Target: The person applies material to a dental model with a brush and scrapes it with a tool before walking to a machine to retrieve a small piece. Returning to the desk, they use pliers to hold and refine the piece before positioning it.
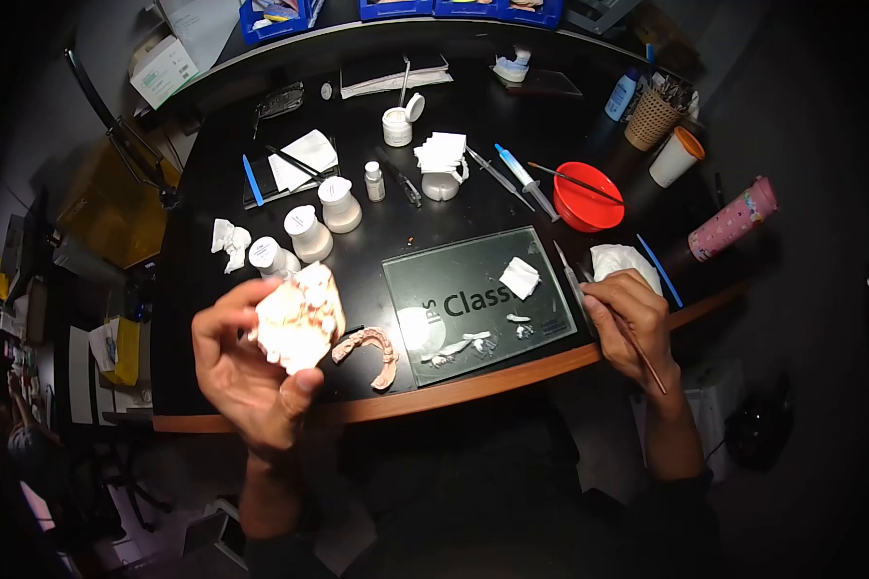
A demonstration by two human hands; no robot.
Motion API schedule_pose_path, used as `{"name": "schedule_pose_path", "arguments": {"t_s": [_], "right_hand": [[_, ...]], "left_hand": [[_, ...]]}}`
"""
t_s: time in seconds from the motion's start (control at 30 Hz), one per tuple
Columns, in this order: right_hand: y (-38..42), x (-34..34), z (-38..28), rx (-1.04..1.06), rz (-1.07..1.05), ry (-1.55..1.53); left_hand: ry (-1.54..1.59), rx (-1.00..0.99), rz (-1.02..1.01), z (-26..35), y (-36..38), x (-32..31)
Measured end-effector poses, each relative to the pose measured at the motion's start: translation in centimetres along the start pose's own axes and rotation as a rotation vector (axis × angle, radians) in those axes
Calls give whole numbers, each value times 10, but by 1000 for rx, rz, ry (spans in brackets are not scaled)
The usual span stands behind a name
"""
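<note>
My left hand holds up a pale plaster dental cast with pink wax on it, above the table's near left edge. A pink arch-shaped denture base lies on the black table just right of it. My right hand grips a thin brush like a pen, its tip near a crumpled white tissue. Between the hands lies a glass mixing slab with small blobs of white paste and a folded white pad.
Three white-capped jars stand behind the cast. A red bowl, syringes, an open pot, a paper cup, a pink tumbler and blue bins sit farther back. The table's wooden edge runs close to my body.
</note>
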State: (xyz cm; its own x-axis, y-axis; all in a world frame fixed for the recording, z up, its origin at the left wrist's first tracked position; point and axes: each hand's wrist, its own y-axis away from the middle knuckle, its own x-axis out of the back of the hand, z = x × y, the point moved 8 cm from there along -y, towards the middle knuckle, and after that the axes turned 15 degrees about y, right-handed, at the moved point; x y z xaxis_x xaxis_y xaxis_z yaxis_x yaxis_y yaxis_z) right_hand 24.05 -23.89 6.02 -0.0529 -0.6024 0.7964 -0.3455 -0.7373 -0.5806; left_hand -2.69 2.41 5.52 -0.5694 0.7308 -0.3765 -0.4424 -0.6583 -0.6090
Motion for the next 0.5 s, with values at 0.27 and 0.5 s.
{"name": "schedule_pose_path", "arguments": {"t_s": [0.27, 0.5], "right_hand": [[-38, -54, -17, 112, -113, -76], [-76, -68, -42, 169, -102, -4]], "left_hand": [[-79, -31, 277, 5, 74, 62], [-40, 45, 245, 3, 71, 69]]}}
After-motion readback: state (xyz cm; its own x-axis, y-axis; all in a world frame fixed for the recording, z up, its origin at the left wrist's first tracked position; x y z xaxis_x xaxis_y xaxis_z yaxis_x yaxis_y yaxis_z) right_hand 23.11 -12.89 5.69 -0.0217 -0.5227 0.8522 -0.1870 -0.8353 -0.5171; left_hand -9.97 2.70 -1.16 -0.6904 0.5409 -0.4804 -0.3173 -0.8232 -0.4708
